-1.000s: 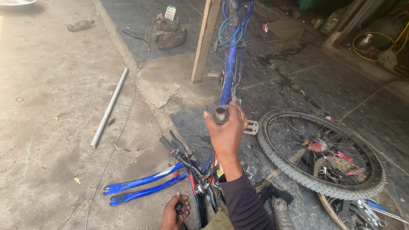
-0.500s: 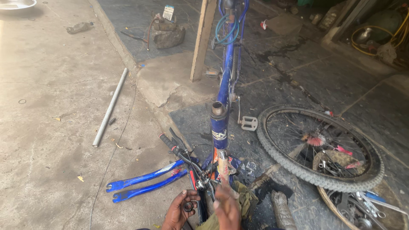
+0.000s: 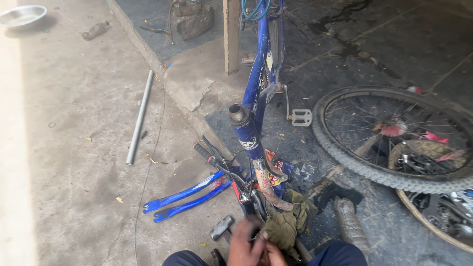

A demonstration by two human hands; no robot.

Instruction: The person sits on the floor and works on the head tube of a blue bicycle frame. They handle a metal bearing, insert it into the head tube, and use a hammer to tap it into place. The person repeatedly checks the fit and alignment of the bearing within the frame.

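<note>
The blue bicycle frame [image 3: 256,106] stood just beyond both hands, its long axis running from them toward twelve o'clock and ending near them in the open head tube [image 3: 238,114]. The left hand [image 3: 245,242] and right hand [image 3: 274,254] were pressed together and blurred at the lower edge, so I could not tell how closed they were or what they gripped. An olive rag [image 3: 288,221] touched them at one o'clock, a hammer [image 3: 221,227] lay at ten, a blue fork [image 3: 185,198] beyond it, a wheel [image 3: 394,140] well off at two.
</note>
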